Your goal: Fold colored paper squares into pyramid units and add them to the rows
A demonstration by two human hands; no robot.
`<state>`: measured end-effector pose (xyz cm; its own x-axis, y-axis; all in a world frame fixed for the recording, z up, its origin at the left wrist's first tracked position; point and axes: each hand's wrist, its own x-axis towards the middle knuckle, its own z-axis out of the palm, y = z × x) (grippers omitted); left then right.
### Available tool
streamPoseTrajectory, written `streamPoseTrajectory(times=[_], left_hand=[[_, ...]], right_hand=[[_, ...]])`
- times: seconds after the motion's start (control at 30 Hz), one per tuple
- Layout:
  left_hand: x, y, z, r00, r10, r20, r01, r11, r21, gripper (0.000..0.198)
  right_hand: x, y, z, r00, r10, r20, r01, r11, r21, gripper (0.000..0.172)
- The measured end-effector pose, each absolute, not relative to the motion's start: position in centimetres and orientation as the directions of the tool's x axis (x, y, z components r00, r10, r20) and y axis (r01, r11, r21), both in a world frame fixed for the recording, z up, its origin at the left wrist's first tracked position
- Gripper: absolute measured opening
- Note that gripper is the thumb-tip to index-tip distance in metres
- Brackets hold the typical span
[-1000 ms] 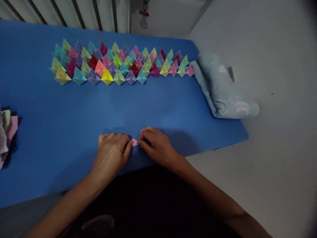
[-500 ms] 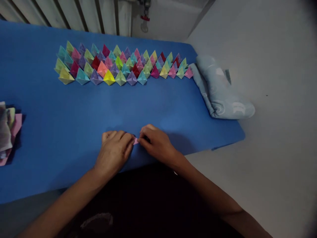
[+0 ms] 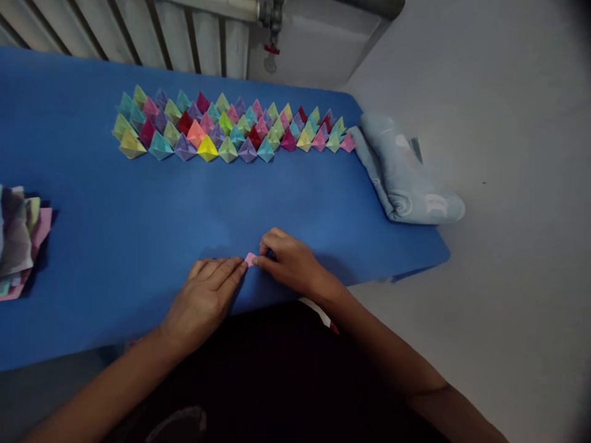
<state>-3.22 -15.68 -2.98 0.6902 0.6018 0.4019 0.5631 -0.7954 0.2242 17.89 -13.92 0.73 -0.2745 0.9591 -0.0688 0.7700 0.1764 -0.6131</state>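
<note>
A small folded pink paper (image 3: 250,259) is between my two hands near the front edge of the blue-covered table. My left hand (image 3: 210,294) lies over the tabletop with its fingers together, the thumb and index tips closed on the paper's left edge. At the paper's right corner, my right hand (image 3: 290,261) pinches it between thumb and forefinger, its other fingers curled. Farther back stand rows of folded paper boats (image 3: 228,149) in many colours, nested closely one behind another.
A stack of coloured paper sheets (image 3: 23,246) lies at the table's left side. Toward the right end rests a folded light-blue patterned cloth (image 3: 401,178) by the white wall. Behind the table are a radiator (image 3: 175,37) and a red-handled valve (image 3: 272,48).
More of the pink paper shows between my hands. My left fingers have straightened and drawn slightly left, while the right hand keeps its pinch. The view has shifted a little.
</note>
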Motion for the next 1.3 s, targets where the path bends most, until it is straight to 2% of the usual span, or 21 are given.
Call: streamPoseTrajectory(times=[0.47,0.63,0.9,1.1,1.3], left_hand=[[-3.3,-15.7,-3.2,0.708,0.607,0.36,0.565,-0.794,0.225,0.044],[-3.1,-15.6,-3.3,0.699,0.584,0.413,0.559,-0.806,0.194,0.042],[-3.1,-15.6,-3.1,0.707,0.566,0.424,0.565,-0.813,0.143,0.036],[-3.2,-15.6,-3.3,0.716,0.569,0.405,0.555,-0.816,0.163,0.037],[-3.2,-15.6,-3.4,0.706,0.574,0.415,0.549,-0.813,0.191,0.04]], right_hand=[[17.0,-13.9,0.9,-0.219,0.968,-0.125,0.822,0.114,-0.558,0.02],[16.9,-13.6,0.8,-0.239,0.961,-0.142,0.851,0.136,-0.508,0.022],[19.1,-13.7,1.0,-0.244,0.957,-0.157,0.64,0.037,-0.767,0.01],[18.9,-13.3,0.7,-0.221,0.963,-0.152,0.679,0.04,-0.733,0.011],[18.6,-13.7,0.2,-0.251,0.963,-0.101,0.738,0.122,-0.664,0.009]])
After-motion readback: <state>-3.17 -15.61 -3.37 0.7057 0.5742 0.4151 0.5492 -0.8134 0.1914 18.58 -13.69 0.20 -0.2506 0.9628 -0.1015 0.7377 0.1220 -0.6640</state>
